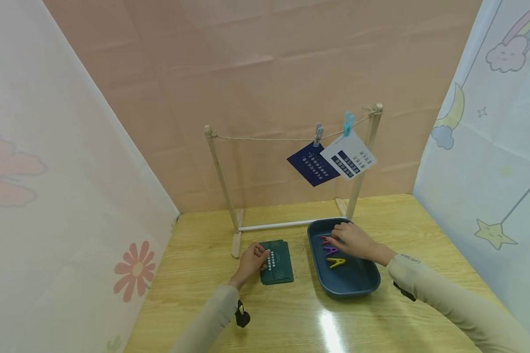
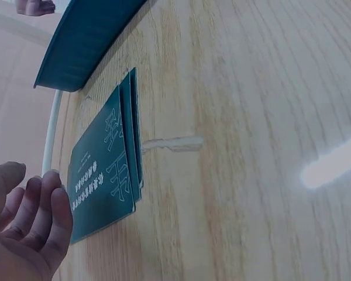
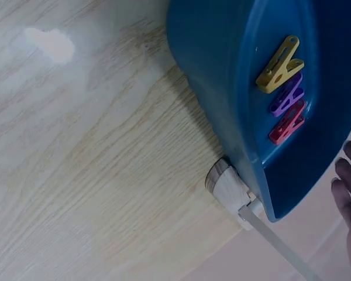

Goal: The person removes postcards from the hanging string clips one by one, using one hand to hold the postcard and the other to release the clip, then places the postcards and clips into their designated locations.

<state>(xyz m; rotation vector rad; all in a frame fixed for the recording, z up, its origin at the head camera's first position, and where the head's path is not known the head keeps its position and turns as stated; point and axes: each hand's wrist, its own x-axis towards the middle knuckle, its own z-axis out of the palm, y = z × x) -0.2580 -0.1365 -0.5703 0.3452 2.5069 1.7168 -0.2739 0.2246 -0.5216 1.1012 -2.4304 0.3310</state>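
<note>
My left hand [image 1: 251, 262] is at the left side of a small stack of dark green cards [image 1: 281, 268] with white lettering. Its fingers are loosely bent and, in the left wrist view, hold nothing. Over the far end of a dark blue tray [image 1: 346, 289] hovers my right hand [image 1: 357, 241], fingers relaxed and bare. Inside the tray lie a yellow clothespin [image 3: 280, 65], a purple clothespin [image 3: 287, 95] and a red clothespin [image 3: 288, 123] in a row. The red one sits closest to the right fingertips in the head view.
Behind stands a wooden frame with a string [image 1: 265, 139]. From its right part hang a navy card [image 1: 311, 164] under a greyish clothespin [image 1: 318, 136] and a white card [image 1: 355, 147] under a light blue clothespin [image 1: 348, 124]. A white rod [image 1: 278, 225] joins the frame's feet.
</note>
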